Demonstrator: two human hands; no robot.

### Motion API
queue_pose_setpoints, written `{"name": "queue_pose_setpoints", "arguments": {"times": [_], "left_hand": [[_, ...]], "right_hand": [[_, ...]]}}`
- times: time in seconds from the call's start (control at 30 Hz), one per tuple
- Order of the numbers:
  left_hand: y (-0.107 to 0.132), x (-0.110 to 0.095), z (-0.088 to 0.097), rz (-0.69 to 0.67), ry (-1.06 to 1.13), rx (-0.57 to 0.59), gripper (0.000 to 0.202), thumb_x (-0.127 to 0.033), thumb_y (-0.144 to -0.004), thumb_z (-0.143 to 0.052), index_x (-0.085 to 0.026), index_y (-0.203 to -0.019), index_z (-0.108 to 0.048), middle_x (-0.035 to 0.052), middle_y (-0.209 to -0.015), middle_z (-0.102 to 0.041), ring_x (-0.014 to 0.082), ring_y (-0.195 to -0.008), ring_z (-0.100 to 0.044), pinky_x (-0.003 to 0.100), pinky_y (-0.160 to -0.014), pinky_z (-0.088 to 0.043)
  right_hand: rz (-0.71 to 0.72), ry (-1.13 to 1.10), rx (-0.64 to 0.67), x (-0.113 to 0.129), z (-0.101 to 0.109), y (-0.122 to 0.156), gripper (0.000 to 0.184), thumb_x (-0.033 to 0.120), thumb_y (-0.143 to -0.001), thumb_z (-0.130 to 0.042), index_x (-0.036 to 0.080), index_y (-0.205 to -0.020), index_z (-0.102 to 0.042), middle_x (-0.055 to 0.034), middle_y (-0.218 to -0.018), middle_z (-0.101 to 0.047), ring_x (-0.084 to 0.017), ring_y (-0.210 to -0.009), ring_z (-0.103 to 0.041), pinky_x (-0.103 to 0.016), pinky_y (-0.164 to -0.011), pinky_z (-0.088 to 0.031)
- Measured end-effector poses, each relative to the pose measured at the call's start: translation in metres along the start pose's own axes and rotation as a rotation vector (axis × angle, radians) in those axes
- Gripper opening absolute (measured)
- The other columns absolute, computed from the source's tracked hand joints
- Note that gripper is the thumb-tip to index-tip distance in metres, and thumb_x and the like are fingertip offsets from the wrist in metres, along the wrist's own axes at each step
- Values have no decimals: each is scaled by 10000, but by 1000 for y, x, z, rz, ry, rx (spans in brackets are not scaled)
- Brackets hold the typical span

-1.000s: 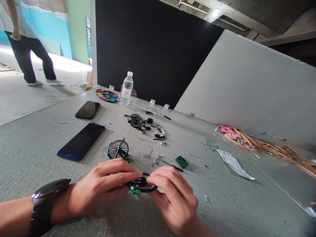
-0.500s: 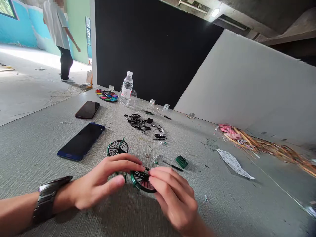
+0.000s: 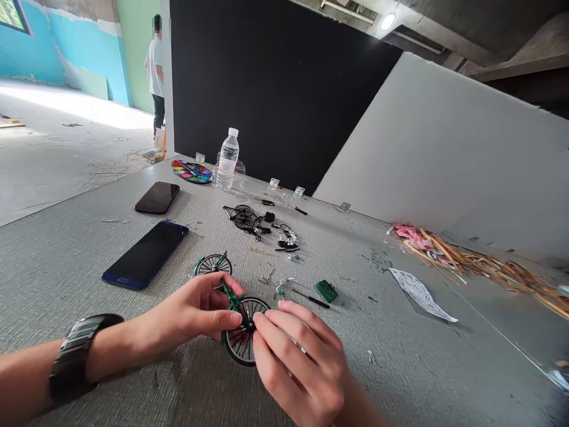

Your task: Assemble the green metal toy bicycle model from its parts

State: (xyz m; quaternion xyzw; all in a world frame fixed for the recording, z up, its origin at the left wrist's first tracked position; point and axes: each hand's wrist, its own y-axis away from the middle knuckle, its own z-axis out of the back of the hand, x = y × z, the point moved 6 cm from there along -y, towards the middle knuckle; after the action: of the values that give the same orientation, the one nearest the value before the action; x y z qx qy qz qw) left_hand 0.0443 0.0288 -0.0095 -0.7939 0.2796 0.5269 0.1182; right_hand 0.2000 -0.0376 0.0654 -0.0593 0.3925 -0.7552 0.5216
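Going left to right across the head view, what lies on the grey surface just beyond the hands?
Dark blue smartphone, wheel of the green model bicycle, small green plastic part, white printed paper sheet, pile of thin wooden strips.

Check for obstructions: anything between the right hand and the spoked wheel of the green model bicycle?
Nothing visible. The right hand is at the spoked wheel, its fingertips by the hub. The left hand pinches the green frame on the other side, not between them.
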Motion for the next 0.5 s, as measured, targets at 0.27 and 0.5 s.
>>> {"name": "queue_pose_setpoints", "arguments": {"times": [0.27, 0.5], "left_hand": [[-2, -5, 4, -91, 85, -49, 453, -329, -823, -903, -191, -1001, -510, -23, -768, -724, 106, -687, -648, 202, -648, -460], [-4, -2, 8, -107, -15, -23, 464, -371, -857, -873, -202, -1015, -471, 11, -825, -753, 141, -746, -691, 232, -672, -468]], "right_hand": [[-198, -101, 87, -27, -7, -1, 292, 93, -1020, -510, 213, -1227, -678, -69, -1247, -719, -191, -1208, -607, -393, -1132, -446], [-652, -21, 195, -91, -25, 34, 196, 124, -994, -531, 224, -1061, -686, -84, -1040, -708, -272, -1028, -646, -463, -911, -534]]}}
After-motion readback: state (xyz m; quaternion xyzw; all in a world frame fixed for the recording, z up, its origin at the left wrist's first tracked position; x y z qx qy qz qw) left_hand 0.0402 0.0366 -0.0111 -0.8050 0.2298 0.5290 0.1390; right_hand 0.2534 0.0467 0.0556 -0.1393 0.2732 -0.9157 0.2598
